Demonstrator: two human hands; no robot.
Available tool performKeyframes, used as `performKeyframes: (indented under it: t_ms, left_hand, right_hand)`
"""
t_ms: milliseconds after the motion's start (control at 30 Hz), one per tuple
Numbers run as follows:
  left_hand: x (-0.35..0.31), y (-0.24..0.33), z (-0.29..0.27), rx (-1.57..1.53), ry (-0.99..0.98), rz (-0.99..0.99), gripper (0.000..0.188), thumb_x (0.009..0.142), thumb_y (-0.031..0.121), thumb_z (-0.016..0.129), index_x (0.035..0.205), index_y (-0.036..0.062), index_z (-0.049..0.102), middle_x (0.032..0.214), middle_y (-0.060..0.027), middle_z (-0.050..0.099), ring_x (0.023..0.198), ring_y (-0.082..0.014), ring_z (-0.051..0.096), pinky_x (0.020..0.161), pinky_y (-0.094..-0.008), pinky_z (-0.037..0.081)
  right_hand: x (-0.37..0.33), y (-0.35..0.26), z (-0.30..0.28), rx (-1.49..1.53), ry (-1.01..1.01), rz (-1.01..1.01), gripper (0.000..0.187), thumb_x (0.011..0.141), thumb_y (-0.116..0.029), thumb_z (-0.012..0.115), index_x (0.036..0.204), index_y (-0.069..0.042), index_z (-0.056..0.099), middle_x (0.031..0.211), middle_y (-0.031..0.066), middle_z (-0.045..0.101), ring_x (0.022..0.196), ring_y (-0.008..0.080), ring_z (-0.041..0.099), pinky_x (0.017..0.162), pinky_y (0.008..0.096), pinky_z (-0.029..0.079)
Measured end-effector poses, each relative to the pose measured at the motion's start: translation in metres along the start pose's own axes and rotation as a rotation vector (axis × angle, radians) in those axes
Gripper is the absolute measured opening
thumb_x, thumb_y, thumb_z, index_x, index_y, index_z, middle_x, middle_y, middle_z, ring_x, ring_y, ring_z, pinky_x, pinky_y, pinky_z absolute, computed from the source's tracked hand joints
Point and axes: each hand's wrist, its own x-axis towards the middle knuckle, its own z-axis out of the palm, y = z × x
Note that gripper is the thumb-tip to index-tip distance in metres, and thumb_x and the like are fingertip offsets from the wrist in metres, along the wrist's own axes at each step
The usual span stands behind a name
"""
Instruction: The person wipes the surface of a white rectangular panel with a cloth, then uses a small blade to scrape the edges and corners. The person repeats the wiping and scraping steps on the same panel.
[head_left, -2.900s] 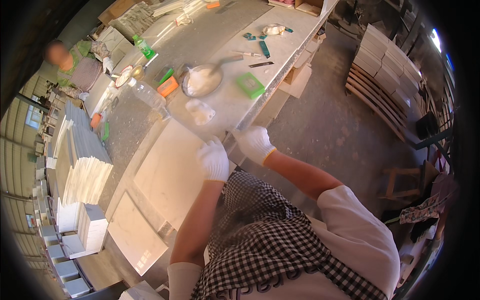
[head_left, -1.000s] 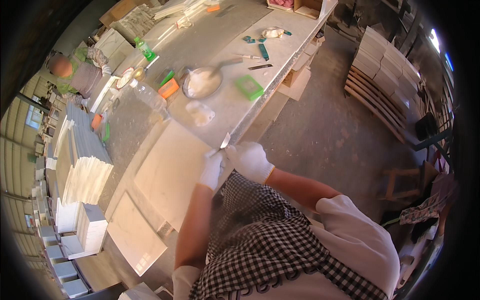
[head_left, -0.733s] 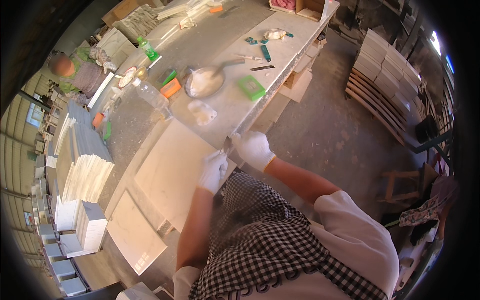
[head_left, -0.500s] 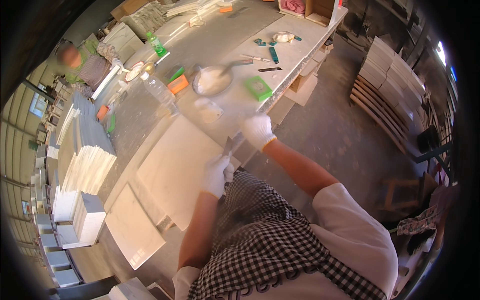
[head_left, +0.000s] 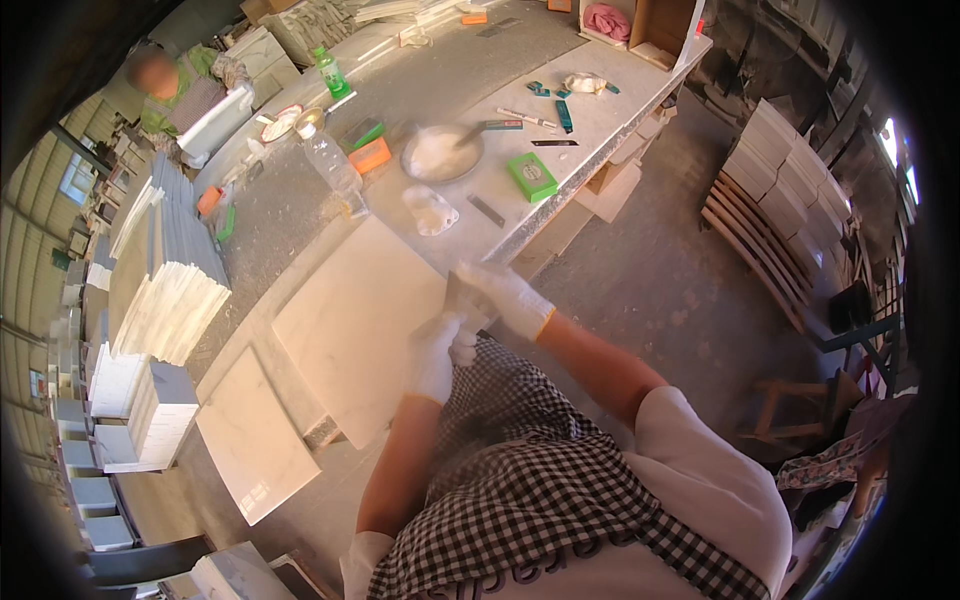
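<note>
Left hand (head_left: pixel 435 358) has a thin, dull metal scraper (head_left: pixel 465 301) gripped at the right edge of the workbench (head_left: pixel 615 115) in the head view, just beside a corner of the pale slab (head_left: pixel 350 315). Right hand (head_left: pixel 505 292) is too blurry, can't tell its grip. One slip could slice a knit glove (head_left: pixel 527 308) or scratch that smooth, stone-looking face.

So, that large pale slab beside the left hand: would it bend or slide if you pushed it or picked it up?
The large pale slab would probably stay stiff, being flat and straight-edged. Its stone-like face suggests it's heavy, and its sharp corners might chip if knocked. Since it lies flat, a push would likelier slide it than tip it.
</note>
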Motion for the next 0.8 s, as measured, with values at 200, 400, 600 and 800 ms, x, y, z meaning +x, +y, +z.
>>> performKeyframes:
  t_ms: [200, 400, 600, 800]
  left_hand:
    - [-0.004, -0.002, 0.001, -0.017, -0.06, -0.035, 0.03, 0.101, 0.026, 0.059, 0.106, -0.0009, 0.07, 0.081, -0.0078, 0.069, 0.065, -0.0147, 0.062, 0.059, -0.028, 0.05]
    - [-0.015, 0.007, -0.001, -0.014, -0.119, 0.016, 0.03, 0.102, 0.024, 0.056, 0.104, -0.002, 0.072, 0.077, -0.0068, 0.068, 0.063, -0.0141, 0.061, 0.057, -0.0269, 0.049]
    - [-0.026, 0.012, -0.007, 0.076, -0.085, 0.013, 0.033, 0.102, 0.027, 0.057, 0.1, -0.0032, 0.071, 0.071, -0.0075, 0.065, 0.057, -0.0143, 0.058, 0.053, -0.027, 0.046]
    - [-0.029, 0.015, -0.016, 0.062, -0.142, 0.045, 0.035, 0.101, 0.03, 0.058, 0.093, -0.0028, 0.069, 0.067, -0.008, 0.064, 0.054, -0.0146, 0.056, 0.051, -0.0269, 0.044]
  right_hand:
    - [-0.019, -0.016, 0.018, 0.146, -0.205, 0.062, 0.02, 0.099, -0.021, 0.06, 0.098, -0.001, 0.061, 0.074, 0.0072, 0.06, 0.064, 0.018, 0.059, 0.057, 0.0345, 0.047]
    - [-0.016, -0.012, 0.026, 0.036, -0.157, 0.077, 0.013, 0.096, -0.013, 0.063, 0.091, -0.002, 0.06, 0.068, 0.0046, 0.055, 0.055, 0.0159, 0.053, 0.048, 0.033, 0.042]
    - [-0.014, -0.011, 0.028, -0.016, -0.117, 0.071, 0.02, 0.09, -0.015, 0.07, 0.1, 0.002, 0.071, 0.083, 0.0035, 0.068, 0.073, 0.0116, 0.062, 0.063, 0.0254, 0.048]
    - [-0.015, -0.015, 0.037, 0.011, -0.048, 0.053, 0.02, 0.092, -0.017, 0.068, 0.099, 0.002, 0.07, 0.081, 0.0033, 0.065, 0.07, 0.0104, 0.059, 0.062, 0.0251, 0.046]
